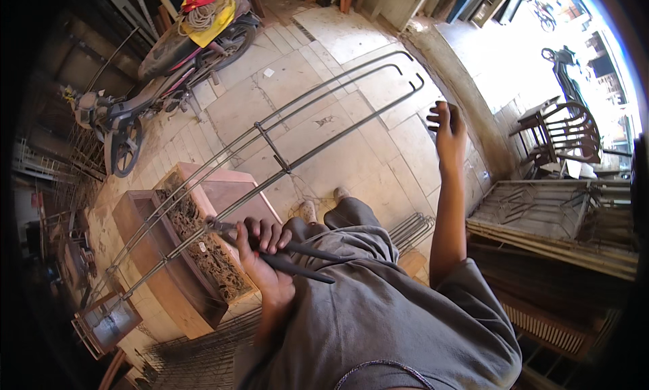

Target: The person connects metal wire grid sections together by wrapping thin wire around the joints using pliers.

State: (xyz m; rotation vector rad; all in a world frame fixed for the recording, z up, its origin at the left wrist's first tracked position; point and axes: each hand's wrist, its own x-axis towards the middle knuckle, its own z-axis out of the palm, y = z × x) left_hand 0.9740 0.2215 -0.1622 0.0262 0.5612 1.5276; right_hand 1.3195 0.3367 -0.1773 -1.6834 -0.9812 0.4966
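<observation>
Pincers (299, 269) in curled left hand (263, 271)

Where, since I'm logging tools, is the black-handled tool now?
In the head view, the black-handled tool is lower left of centre, in the left hand, its head near the metal frame.

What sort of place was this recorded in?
Probably a workshop for metalwork and perhaps woodwork: there's a long metal-rod frame, a carved wooden piece and latticed frames stacked at the right.
</observation>
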